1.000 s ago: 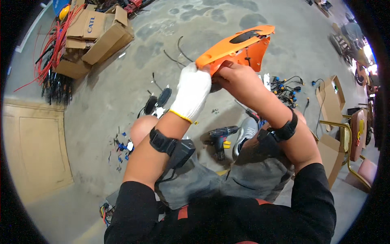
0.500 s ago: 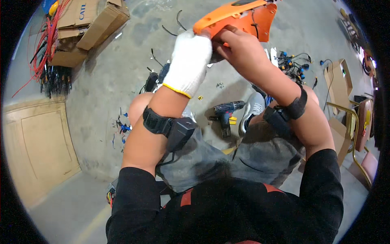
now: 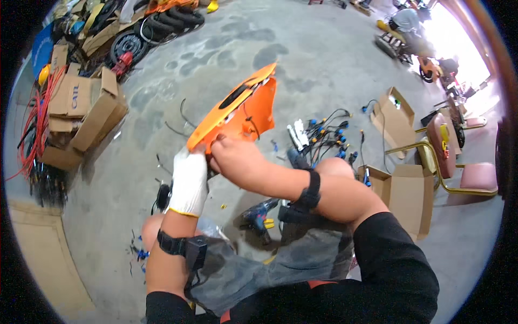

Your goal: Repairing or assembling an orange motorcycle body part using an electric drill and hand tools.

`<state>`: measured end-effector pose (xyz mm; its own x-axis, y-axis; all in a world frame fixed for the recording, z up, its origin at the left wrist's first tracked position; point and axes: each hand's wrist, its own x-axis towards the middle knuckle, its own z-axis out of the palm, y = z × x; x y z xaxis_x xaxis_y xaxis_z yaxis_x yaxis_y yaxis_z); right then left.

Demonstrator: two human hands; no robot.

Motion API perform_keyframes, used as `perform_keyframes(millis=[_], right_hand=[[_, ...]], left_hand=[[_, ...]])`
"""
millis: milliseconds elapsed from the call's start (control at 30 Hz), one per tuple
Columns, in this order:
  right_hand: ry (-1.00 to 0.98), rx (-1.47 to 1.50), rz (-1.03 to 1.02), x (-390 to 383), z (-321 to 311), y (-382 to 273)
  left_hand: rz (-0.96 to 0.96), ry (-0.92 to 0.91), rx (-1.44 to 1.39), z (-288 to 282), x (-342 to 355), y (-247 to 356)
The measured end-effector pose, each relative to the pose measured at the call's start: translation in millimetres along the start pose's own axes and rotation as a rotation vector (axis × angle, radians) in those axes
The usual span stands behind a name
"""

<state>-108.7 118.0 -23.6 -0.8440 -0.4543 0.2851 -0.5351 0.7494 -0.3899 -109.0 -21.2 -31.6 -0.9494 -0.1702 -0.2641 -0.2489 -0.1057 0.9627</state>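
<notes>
An orange plastic body panel (image 3: 261,110), curved and with a dark slot along its upper side, is held up above the floor at a tilt. A thin black cable hangs on its inner face. My left hand (image 3: 189,181), in a white knitted glove with a yellow cuff edge, grips the panel's lower left end. Bare and closed, my right hand (image 3: 234,162) presses its curled fingers to the panel's inner side close to the glove. Whatever its fingertips pinch is hidden. Below the hands, a cordless drill (image 3: 259,216) lies on the floor between my feet, beside small yellow pieces.
Tangled black cables with blue connectors (image 3: 329,135) lie right of the panel, by white pieces (image 3: 298,135). Open cardboard boxes (image 3: 407,189) and chairs (image 3: 477,175) stand at right. Another carton (image 3: 100,116), red wires (image 3: 40,127) and tyres (image 3: 175,21) are at left. A person works far right.
The view has swung, bringing more of the far floor into sight. Both hands and the panel now sit lower and further left in the picture. The hands remain at the panel's same end.
</notes>
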Motion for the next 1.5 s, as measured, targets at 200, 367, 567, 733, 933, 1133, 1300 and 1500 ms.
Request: perform_keyframes(millis=[200, 367, 567, 733, 933, 1133, 1300, 1500], right_hand=[[0.029, 0.077, -0.051, -2.5, -14.2, 8.0], [0.004, 0.226, -0.138, -1.0, -22.2, 32.8], [-0.043, -0.02, -0.101, -0.7, -26.8, 11.3], [-0.095, -0.157, -0.021, -8.0, -24.9, -1.0], [0.012, -0.011, -0.07, -8.7, -24.4, 6.6], [0.004, 0.162, -0.15, -7.6, -26.9, 22.5], [-0.06, 0.175, -0.116, -3.4, -23.9, 26.2], [-0.048, 0.276, -0.175, -6.5, -30.8, 19.8]], left_hand=[[0.019, -0.013, 0.065, 14.9, -15.4, 26.4], [0.009, -0.05, 0.062, 20.6, -18.5, 37.2], [-0.032, -0.037, 0.059, 13.3, -7.3, 18.6], [0.016, -0.072, 0.108, 14.8, -4.3, 11.6], [0.008, -0.033, 0.092, 14.4, -15.3, 24.2], [-0.043, -0.025, 0.139, 20.1, -31.0, 49.9], [0.153, -0.046, 0.188, 16.7, -18.9, 29.0], [0.083, -0.042, 0.231, 14.2, -22.4, 30.2]])
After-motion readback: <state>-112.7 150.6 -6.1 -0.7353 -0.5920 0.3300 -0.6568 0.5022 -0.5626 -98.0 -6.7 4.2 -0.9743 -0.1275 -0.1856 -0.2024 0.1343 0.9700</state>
